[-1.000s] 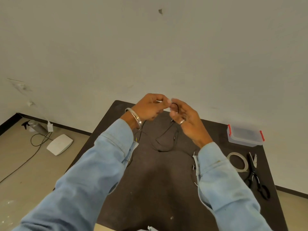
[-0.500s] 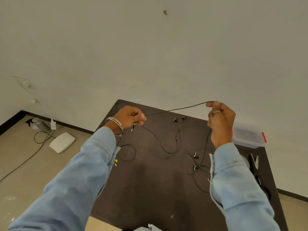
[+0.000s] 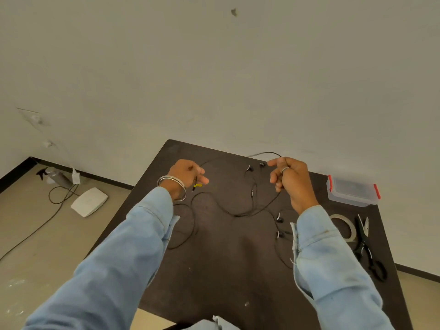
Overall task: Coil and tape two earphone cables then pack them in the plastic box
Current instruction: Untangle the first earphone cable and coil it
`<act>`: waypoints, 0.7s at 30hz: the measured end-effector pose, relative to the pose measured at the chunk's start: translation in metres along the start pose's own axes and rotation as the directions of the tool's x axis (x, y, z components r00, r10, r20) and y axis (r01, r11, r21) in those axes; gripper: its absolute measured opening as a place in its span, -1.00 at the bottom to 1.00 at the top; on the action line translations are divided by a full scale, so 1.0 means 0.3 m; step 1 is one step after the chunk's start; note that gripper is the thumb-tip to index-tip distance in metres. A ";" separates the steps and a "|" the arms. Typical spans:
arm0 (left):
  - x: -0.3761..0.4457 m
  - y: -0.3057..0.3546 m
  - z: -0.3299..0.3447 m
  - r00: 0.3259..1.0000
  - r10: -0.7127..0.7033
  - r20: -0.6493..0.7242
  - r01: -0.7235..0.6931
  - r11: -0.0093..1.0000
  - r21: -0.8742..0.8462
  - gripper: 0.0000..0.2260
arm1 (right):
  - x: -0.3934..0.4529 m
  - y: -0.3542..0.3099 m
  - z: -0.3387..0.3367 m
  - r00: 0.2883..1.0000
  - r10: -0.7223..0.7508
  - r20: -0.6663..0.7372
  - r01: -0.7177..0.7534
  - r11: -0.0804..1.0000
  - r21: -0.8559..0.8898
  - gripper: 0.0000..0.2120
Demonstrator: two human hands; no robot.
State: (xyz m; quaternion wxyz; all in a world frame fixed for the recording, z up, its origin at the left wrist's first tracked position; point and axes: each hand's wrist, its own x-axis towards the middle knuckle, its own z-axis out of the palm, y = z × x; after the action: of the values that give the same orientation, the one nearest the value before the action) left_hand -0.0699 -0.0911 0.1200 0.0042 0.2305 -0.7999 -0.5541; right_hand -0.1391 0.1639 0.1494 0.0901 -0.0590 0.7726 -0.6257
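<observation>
Above the dark table (image 3: 221, 270), my left hand (image 3: 188, 173) grips the plug end of a thin black earphone cable (image 3: 234, 214); a yellow-marked plug hangs just below the fist. My right hand (image 3: 289, 178) holds the same cable further along, and a loop arcs above its fingers. The slack sags onto the table between both hands, with two earbuds (image 3: 254, 166) lying near the far edge. A second black earphone cable (image 3: 279, 226) lies loose by my right sleeve. The clear plastic box (image 3: 353, 190) with red clips sits closed at the right rear.
A roll of clear tape (image 3: 344, 227) and black scissors (image 3: 369, 253) lie at the table's right edge. On the floor to the left are a white flat device (image 3: 89, 201), a spray bottle (image 3: 56, 176) and trailing cords. A plain wall stands close behind the table.
My hands were together at first, then pulled far apart and drew the cable taut. Now they have come closer and lower, and the cable hangs slack between them.
</observation>
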 end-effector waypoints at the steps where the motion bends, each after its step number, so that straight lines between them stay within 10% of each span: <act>1: -0.004 0.007 0.003 0.999 0.001 0.050 0.007 0.987 -0.159 -0.80 | 0.000 0.002 0.002 1.000 0.003 0.008 -0.003 1.000 0.004 -0.71; 12: -0.024 0.061 -0.060 0.915 -0.105 0.389 0.390 0.469 -0.792 -0.79 | 0.029 0.068 -0.097 0.997 0.017 -0.075 -0.023 0.997 -0.073 -0.78; 15: -0.036 0.077 -0.079 0.899 0.005 0.438 0.363 0.551 -0.751 -0.73 | 0.049 0.153 -0.172 0.998 0.054 -0.013 -0.055 0.939 -0.338 -0.83; 19: -0.064 0.129 -0.036 0.869 0.024 0.495 0.341 0.697 -0.631 -0.71 | 0.059 0.211 -0.221 0.872 0.465 0.151 -0.051 0.394 -0.918 -0.91; 21: -0.084 0.162 0.004 0.826 -0.002 0.563 0.381 0.738 -0.557 -0.73 | 0.038 0.174 -0.197 0.863 0.446 0.238 0.054 0.387 -0.920 -0.63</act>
State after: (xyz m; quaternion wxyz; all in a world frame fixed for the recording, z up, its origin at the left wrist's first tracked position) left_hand -0.0655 -0.0670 0.1689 -0.1956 0.1378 -0.4973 -0.8339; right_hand -0.1618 0.2290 0.1094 0.2956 -0.1460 0.9423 -0.0588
